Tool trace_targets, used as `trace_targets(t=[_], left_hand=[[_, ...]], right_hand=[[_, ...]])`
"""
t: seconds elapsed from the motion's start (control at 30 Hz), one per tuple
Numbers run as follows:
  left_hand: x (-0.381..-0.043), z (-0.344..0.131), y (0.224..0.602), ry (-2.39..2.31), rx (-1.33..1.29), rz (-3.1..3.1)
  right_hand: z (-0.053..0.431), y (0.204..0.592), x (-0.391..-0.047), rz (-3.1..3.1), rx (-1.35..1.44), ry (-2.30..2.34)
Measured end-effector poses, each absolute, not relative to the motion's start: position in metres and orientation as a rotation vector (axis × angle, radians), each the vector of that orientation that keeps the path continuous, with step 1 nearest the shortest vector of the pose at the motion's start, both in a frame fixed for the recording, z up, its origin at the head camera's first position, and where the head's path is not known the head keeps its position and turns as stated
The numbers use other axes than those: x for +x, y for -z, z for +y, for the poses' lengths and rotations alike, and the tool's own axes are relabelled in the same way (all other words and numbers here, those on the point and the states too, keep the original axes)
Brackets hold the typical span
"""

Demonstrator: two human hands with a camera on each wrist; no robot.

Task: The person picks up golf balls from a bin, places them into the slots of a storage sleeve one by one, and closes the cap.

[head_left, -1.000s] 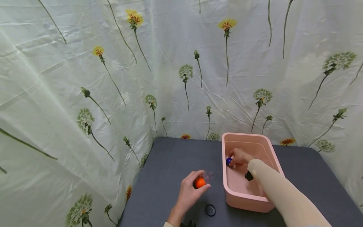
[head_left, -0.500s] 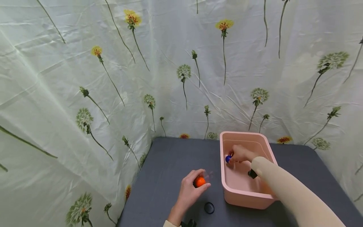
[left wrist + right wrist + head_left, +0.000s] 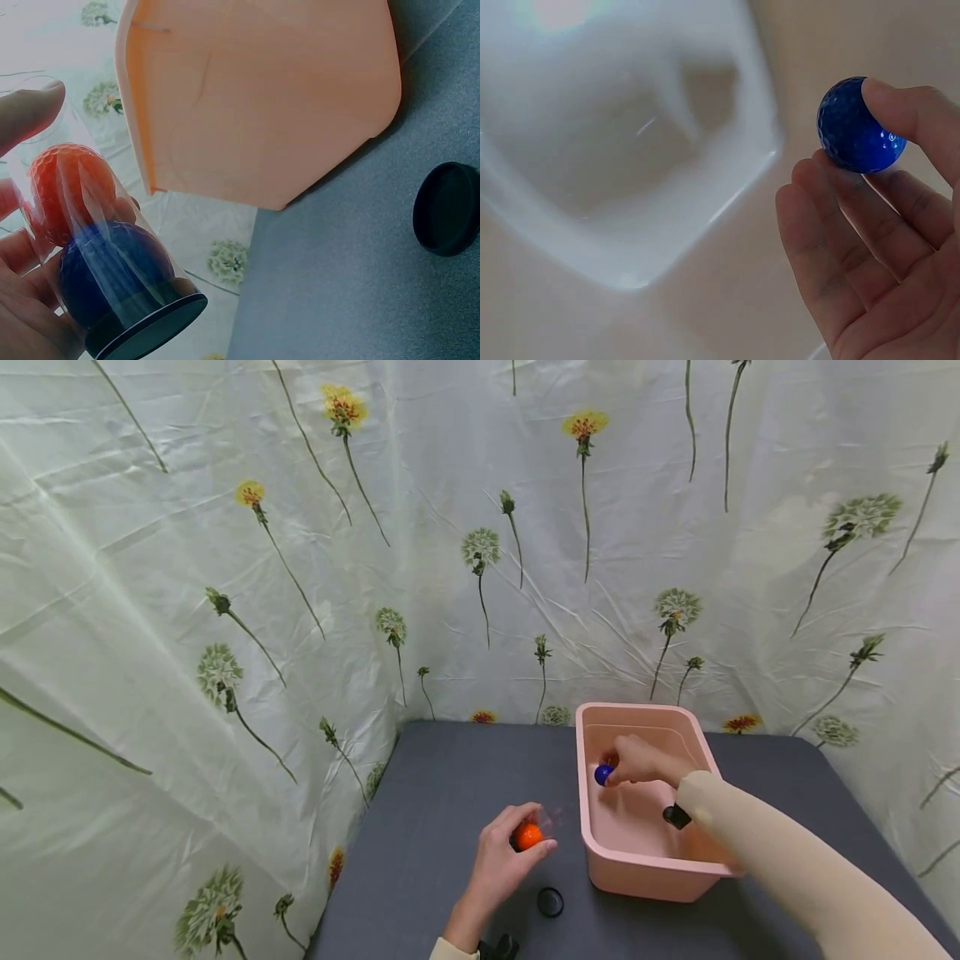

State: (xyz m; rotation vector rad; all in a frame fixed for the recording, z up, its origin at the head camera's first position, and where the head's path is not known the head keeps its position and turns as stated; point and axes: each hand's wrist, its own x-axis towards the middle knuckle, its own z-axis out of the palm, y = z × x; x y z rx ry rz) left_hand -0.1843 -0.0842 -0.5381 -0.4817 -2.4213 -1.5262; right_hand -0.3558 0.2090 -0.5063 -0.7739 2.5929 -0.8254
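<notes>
My left hand (image 3: 501,858) grips a clear plastic tube (image 3: 139,259) over the table, left of the pink bin (image 3: 660,888). Inside the tube an orange golf ball (image 3: 71,187) sits above a dark blue golf ball (image 3: 112,274). A black cap (image 3: 150,330) closes the tube's lower end, and the thumb lies across its upper end. Inside the bin, near its left wall, my right hand (image 3: 637,760) pinches a blue golf ball (image 3: 859,127) between thumb and fingertips. The ball stands clear of the palm in the right wrist view.
A round black lid (image 3: 550,902) lies on the dark grey table (image 3: 465,777), between the left hand and the bin. A flower-printed curtain (image 3: 450,527) hangs behind and to the left. Pale, blurred glare (image 3: 622,225) covers part of the right wrist view.
The right hand, pinching the blue golf ball, has shifted slightly away from the bin's left wall. The left hand holds the tube much as before. The head view has shifted a little.
</notes>
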Motion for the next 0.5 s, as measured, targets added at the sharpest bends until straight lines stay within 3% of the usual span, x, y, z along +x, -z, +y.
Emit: trace_targets(t=[0.5], left_hand=[[-0.182, -0.084, 0.537, 1.534, -0.501, -2.414]], right_hand=[[0.226, 0.484, -0.334, 2.700, -0.864, 0.892]])
